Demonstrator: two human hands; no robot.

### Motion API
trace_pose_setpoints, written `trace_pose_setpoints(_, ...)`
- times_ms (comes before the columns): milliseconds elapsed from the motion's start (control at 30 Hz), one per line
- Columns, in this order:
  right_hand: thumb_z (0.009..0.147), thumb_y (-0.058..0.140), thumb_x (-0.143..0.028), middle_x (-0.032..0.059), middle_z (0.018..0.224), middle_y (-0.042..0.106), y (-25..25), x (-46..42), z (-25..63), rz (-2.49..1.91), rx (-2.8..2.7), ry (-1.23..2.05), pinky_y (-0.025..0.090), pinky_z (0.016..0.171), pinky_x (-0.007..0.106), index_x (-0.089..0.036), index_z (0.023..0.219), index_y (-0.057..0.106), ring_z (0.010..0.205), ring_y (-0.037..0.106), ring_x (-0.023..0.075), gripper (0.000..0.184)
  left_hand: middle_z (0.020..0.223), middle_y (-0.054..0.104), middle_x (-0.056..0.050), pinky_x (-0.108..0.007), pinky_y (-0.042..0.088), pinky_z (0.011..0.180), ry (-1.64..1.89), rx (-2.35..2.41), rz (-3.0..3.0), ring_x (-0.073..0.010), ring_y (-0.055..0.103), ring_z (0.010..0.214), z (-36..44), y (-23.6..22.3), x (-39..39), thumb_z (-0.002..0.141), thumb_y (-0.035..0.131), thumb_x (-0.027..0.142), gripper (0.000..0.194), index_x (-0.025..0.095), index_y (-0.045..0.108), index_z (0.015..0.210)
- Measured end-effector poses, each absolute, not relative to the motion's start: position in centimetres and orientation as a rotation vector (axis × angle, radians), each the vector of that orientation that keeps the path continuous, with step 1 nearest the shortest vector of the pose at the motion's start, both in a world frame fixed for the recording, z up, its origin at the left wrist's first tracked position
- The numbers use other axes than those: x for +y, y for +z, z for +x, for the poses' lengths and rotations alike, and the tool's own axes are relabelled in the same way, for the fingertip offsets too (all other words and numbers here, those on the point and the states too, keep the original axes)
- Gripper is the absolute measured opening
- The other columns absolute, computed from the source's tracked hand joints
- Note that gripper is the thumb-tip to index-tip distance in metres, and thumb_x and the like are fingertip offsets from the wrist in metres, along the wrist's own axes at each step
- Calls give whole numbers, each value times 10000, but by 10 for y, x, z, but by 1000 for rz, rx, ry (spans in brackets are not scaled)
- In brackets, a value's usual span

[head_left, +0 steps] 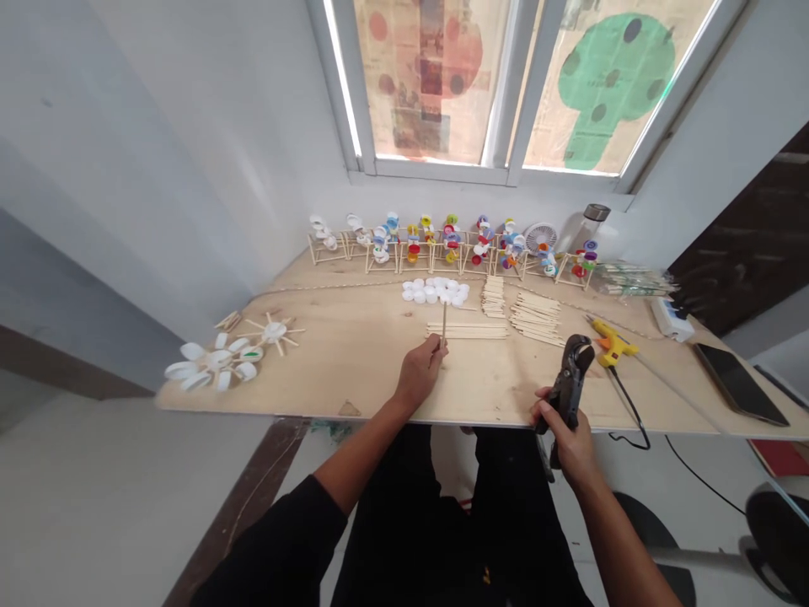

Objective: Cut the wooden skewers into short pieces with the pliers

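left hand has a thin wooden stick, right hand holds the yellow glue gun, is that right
Not quite: the head view shows the right hand holding a black plier-like tool; the yellow glue gun lies on the table. The left hand does have a thin wooden stick.

You can read no word, brand or number with certainty from where you stand. In the window ahead of you, the left-hand newspaper carries printed blocks and pictures, and the right-hand newspaper carries fainter print, but on both sheets the letters are too small and blurred for you to make out.
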State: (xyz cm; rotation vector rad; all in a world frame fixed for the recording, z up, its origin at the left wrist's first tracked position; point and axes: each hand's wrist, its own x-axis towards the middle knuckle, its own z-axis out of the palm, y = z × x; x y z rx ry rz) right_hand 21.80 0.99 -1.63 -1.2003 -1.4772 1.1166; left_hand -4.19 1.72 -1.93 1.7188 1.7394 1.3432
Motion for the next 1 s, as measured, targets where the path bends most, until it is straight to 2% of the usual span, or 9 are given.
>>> trace_pose_setpoints(167, 752, 577, -434, 8, 617, 581, -11, 7, 217, -1206, -1503, 1102, 451, 556, 286, -164, 853, 555, 590, 556, 173, 290, 672, 516, 33, -203, 409, 627, 1367, 1740, 1725, -106, 507, 611, -41, -18, 18, 828, 392, 279, 111, 204, 467, 794)
trace_pose_setpoints(267, 762, 570, -429, 6, 613, 583, -13, 7, 217, -1197, -1513, 1102, 455, 561, 288, -161, 902, 550, 599, 559, 178, 303, 658, 501, 36, -198, 403, 612, 1368, 1738, 1736, -103, 495, 593, -41, -17, 18, 828, 387, 275, 114, 204, 460, 777)
trace_pose_setpoints(633, 757, 560, -456, 10, 618, 590, -10, 8, 214, -1272, -1526, 1088, 468, 592, 297, -161, 907, 557, 626, 577, 198, 331, 692, 518, 18, -211, 406, 622, 1324, 1737, 1709, -117, 509, 635, -45, -16, 22, 826, 368, 280, 128, 201, 465, 802)
trace_pose_setpoints(1000, 790, 484, -364, -4, 694, 624, 14, 13, 188, -1432, -2139, 804, 439, 583, 275, -216, 984, 551, 624, 589, 188, 254, 687, 521, 26, -205, 389, 590, 1082, 1476, 1817, -101, 501, 612, -54, 27, 13, 795, 376, 181, 93, 191, 433, 723)
